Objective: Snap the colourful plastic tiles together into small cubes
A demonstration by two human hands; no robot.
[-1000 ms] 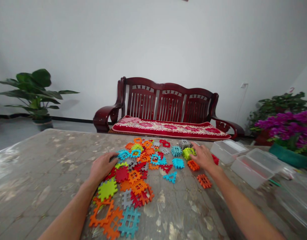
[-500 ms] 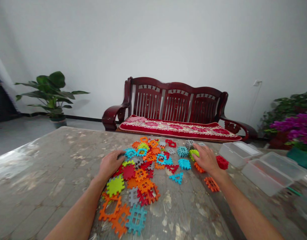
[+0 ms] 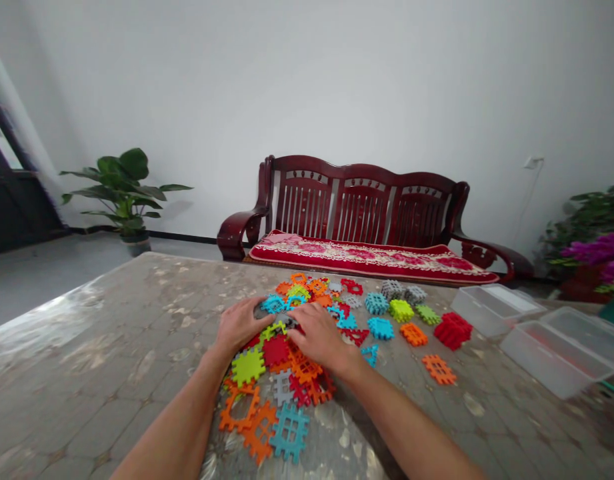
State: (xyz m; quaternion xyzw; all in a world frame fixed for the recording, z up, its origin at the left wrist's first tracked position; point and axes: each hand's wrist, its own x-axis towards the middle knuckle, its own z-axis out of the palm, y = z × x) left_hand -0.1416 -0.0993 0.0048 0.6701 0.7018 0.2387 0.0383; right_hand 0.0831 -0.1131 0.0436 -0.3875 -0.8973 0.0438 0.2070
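A heap of flat interlocking plastic tiles in orange, red, green, blue and grey lies on the marbled table. My left hand rests palm down on the heap's left side, fingers curled over a grey piece. My right hand lies on the middle of the heap, fingers bent onto the tiles near the left hand. To the right lie separate pieces: a green tile, an orange tile, a red block and another orange tile.
Two clear plastic boxes stand at the table's right. Behind the table is a dark red wooden bench with a red cushion. A potted plant stands at the left wall, purple flowers at the right.
My right hand has left the green tile at the right and moved left onto the middle of the heap, close to my left hand. The view has shifted to the left.
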